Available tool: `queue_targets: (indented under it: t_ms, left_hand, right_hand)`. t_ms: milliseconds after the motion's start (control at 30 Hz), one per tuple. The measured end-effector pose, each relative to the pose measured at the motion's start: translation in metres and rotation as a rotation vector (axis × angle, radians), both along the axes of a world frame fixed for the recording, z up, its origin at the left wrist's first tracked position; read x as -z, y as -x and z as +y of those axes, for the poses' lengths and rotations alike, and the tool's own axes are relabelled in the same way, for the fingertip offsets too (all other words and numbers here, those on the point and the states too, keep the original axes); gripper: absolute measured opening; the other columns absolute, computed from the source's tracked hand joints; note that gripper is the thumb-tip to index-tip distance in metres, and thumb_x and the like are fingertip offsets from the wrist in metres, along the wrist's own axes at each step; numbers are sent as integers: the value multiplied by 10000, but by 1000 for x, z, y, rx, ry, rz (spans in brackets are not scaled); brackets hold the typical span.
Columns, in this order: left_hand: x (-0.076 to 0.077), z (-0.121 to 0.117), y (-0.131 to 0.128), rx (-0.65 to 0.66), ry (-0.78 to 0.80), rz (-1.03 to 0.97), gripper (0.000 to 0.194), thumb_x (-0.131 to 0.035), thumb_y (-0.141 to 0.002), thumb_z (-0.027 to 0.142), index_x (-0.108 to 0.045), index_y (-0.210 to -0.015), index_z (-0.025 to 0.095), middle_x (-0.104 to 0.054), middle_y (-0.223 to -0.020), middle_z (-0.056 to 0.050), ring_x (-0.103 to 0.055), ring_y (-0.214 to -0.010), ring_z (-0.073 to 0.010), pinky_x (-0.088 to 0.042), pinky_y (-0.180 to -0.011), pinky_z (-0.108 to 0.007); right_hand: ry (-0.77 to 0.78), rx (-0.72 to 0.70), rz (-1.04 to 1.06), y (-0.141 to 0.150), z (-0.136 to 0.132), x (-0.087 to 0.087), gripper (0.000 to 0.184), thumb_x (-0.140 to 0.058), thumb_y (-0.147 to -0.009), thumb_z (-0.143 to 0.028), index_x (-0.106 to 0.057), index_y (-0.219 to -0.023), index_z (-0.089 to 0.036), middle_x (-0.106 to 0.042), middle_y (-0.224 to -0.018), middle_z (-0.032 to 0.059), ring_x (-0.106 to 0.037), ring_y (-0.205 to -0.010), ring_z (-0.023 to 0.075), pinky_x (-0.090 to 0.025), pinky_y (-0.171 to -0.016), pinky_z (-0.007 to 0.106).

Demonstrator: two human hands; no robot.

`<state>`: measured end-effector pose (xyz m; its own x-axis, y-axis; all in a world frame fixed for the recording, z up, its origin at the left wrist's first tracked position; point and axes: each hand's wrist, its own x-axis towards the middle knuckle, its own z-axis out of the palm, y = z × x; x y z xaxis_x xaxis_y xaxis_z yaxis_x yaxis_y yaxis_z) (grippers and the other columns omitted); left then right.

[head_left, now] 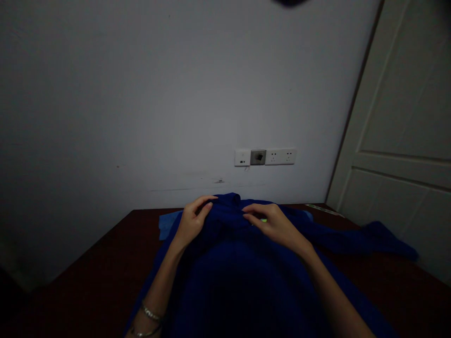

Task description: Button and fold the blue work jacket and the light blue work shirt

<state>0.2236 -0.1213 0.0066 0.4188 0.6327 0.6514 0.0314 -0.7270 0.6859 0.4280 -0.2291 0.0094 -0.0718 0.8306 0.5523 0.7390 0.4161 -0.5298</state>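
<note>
A dark blue long-sleeved garment (239, 267) lies spread before me, its collar end near the wall and one sleeve stretched out to the right. My left hand (193, 220) is at the left of the collar, thumb and forefinger closed on the cloth. On the other side of the collar, my right hand (268, 219) pinches the blue fabric between thumb and fingertips. A small yellow-green thing (264, 220) shows beside the right thumb; its kind is unclear. Lighter blue cloth (167, 225) peeks out from under the garment.
The garment rests on a dark red-brown surface (112, 253) that meets a pale wall (176, 117). Wall sockets (280, 157) sit above its back edge. A pale panelled door (401, 141) stands at the right. A flat patterned strip (324, 210) lies near the back right corner.
</note>
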Motion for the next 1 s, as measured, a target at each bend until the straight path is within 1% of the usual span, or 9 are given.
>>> queue_targets:
  t_ms: [67,133,267,367,500,667,800,900,1000]
  left_hand:
    - [1,4,1,-22,21,-21,260,-503,-822,330,-650,-955,162,-661,-980,-56,-588,-939,-184,-432,-861,-284]
    - [3,8,1,-49,40,-45,259,-527,-805,352,-653,-923,158,-667,-942,-52,-594,-911,-182,-439,-840,-274]
    - [4,13,3,-100,74,-51,261,-590,-753,388,-654,-841,151,-668,-835,-37,-598,-804,-168,-454,-741,-245]
    - [3,14,3,-113,82,-50,251,-603,-739,394,-646,-773,148,-650,-765,-19,-580,-732,-150,-444,-678,-226]
    - [1,11,3,-114,71,-59,231,-584,-755,378,-628,-740,151,-616,-723,-4,-558,-716,-141,-426,-672,-220]
    - [-1,8,4,-65,118,-68,217,-587,-745,367,-621,-746,152,-591,-703,2,-532,-697,-134,-405,-649,-216]
    - [-5,6,10,9,276,-49,239,-619,-703,380,-624,-735,143,-568,-651,7,-492,-606,-110,-372,-555,-203]
    - [-10,3,18,63,393,0,236,-638,-674,372,-647,-730,142,-553,-604,9,-459,-542,-95,-347,-505,-199]
    - [-15,-1,25,106,434,31,214,-633,-669,360,-666,-703,151,-568,-609,-6,-469,-539,-100,-356,-494,-205]
  right_hand:
    - [30,-15,18,0,0,1,311,-603,-776,-329,-609,-1065,-216,-670,-919,36,-618,-765,148,-480,-679,260]
    - [51,-20,22,0,2,3,356,-633,-750,-333,-595,-1085,-219,-664,-933,37,-616,-753,146,-480,-672,259]
    - [34,-17,20,-3,5,4,195,-540,-820,-298,-644,-958,-208,-675,-863,29,-616,-772,150,-468,-707,269]
    - [35,-13,21,-6,5,3,208,-515,-832,-319,-659,-928,-203,-680,-803,22,-613,-711,147,-463,-660,261]
    - [31,-10,31,-9,6,2,230,-509,-830,-325,-672,-931,-199,-688,-801,25,-614,-690,150,-461,-641,264]
    - [46,-31,99,-7,4,0,209,-520,-815,-310,-675,-899,-198,-691,-804,27,-617,-705,154,-463,-641,266]
    - [42,-21,109,-4,0,-5,190,-515,-813,-293,-674,-858,-199,-682,-772,20,-603,-678,145,-451,-626,258]
    - [26,-7,105,-4,-2,-6,187,-513,-813,-288,-674,-849,-200,-682,-788,19,-601,-694,146,-448,-651,262]
    - [33,-11,108,-5,-2,-6,203,-501,-820,-297,-677,-859,-203,-682,-809,22,-604,-713,152,-452,-670,269]
